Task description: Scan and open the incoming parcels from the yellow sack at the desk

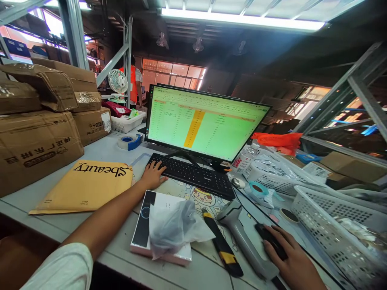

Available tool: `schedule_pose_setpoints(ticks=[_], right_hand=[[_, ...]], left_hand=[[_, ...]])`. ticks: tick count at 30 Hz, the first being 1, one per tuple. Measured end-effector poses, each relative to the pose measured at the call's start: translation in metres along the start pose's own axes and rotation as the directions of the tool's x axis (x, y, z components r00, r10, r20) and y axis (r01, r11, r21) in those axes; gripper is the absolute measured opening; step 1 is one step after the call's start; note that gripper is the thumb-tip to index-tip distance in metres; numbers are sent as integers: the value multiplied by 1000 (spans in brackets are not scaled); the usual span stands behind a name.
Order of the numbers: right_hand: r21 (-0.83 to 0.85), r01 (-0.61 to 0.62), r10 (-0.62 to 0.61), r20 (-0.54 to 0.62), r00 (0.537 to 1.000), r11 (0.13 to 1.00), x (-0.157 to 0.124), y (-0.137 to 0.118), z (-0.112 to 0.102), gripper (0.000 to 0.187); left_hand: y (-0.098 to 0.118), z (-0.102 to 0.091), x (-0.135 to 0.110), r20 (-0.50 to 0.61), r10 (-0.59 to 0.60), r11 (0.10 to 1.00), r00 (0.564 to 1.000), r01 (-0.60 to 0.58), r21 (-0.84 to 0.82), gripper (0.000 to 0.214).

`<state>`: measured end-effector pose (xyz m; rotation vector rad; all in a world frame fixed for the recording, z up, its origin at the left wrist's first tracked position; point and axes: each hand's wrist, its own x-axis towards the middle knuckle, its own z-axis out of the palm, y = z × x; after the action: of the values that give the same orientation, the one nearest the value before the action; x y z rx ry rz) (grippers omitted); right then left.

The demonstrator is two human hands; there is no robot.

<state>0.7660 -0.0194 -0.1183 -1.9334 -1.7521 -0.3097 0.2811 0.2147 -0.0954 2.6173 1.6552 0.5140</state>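
Note:
My left hand (pixel 153 176) rests with fingers spread on the left end of a black keyboard (pixel 193 174). Under my right hand (pixel 290 253) is a black computer mouse (pixel 271 241), with my fingers curved over it. Behind the keyboard a monitor (pixel 169 121) shows a green spreadsheet with one orange column. In front of me lies a white and black box (pixel 140 229) with a translucent plastic bag (pixel 178 227) on top. Between the box and the mouse are a black and yellow utility knife (pixel 222 243) and a grey barcode scanner (pixel 246 237).
Left of my arm lies a yellow padded envelope (pixel 90 183); cardboard boxes (pixel 39 145) are stacked beyond it. A blue tape dispenser (pixel 130 141) and a small fan (pixel 117 81) stand farther back. White baskets (pixel 326 219) line the right side. A person in an orange vest (pixel 133 84) stands behind.

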Motion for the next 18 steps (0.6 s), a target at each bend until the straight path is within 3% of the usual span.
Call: schedule_pose_setpoints(ticks=[18], right_hand=[[49,65,-64,-24,998,997,5,10,4,57]], left_hand=[[-4,6,3,-39,20,998,999,-22,-59,63]])
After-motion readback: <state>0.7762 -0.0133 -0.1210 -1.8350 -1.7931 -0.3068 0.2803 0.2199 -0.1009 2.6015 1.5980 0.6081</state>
